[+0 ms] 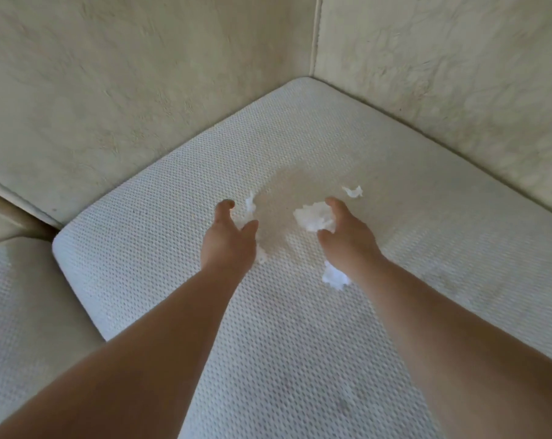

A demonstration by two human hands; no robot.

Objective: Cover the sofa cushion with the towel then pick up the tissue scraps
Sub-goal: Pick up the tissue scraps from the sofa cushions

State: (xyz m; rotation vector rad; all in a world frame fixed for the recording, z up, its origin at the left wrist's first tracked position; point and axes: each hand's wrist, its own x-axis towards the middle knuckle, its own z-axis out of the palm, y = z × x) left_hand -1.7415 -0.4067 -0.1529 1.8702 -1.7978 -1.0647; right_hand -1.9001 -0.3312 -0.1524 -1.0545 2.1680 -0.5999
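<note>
Head view, looking down on white waffle-textured towel (300, 327) spread flat over sofa seat cushion, tucked into corner of beige textured back cushions (110, 90). Faint damp-looking patch (287, 185) at towel centre.

Left hand (228, 243) at roughly 10 o'clock from frame centre — fingers curled loosely, thumb apart from index, partly spread, nothing clearly gripped. Small white tissue scrap (250, 205) just beside fingertips at 1 o'clock of the hand; another white shred (261, 255) peeking out at its 4 o'clock edge, contact not resolvable.

Right hand (347, 236) at 1 o'clock from centre — fingers cupped around crumpled white tissue wad (314, 218), thumb below it, index above; grasping, not fully clenched.

Loose scraps on towel: thin torn white tissue strip (353, 191) at 12 o'clock of right hand, apart from fingertip; fluffy white tissue clump (335, 277) at 6 o'clock, just beside right wrist.

Second towel-covered cushion (21, 312) at 8 o'clock.
</note>
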